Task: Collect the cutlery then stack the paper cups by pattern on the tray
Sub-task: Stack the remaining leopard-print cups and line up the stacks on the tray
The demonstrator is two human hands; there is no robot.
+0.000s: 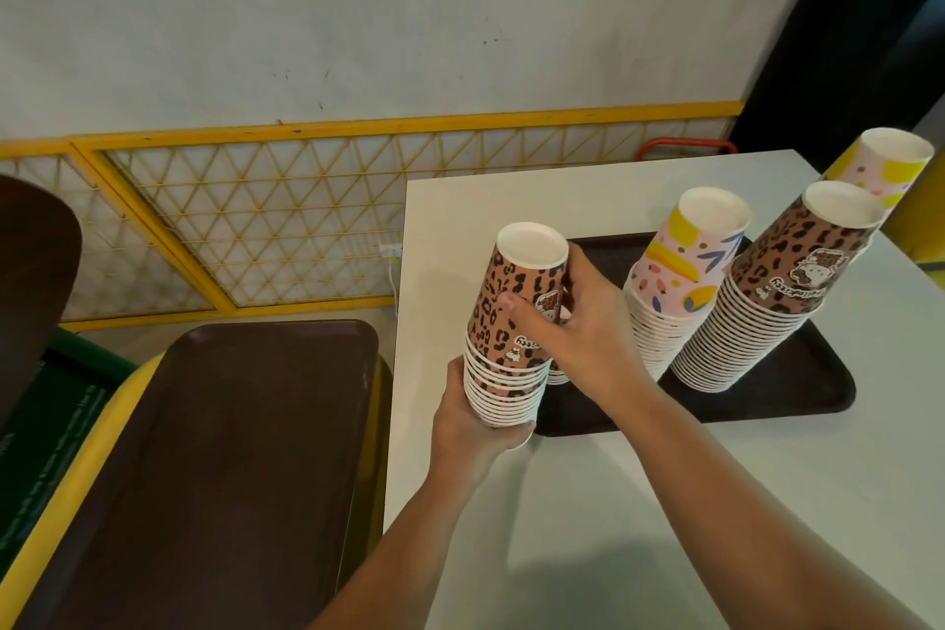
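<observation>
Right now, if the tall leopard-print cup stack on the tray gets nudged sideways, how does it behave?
The tall leopard-print cup stack probably tips rather than slides: it is tall, narrows upward and already leans in this view. Being nested paper cups, it is likely light, so a small push could topple it toward the pink patterned stack beside it on the brown tray.

Just the one head cam here, sitting up high and looking forward and down over the white table (665,501), close enough that both forearms are reaching in from the bottom edge. It's facing the wall (358,15) with the yellow lattice fence (245,220), wide-angle so the edges are bending a bit
</observation>
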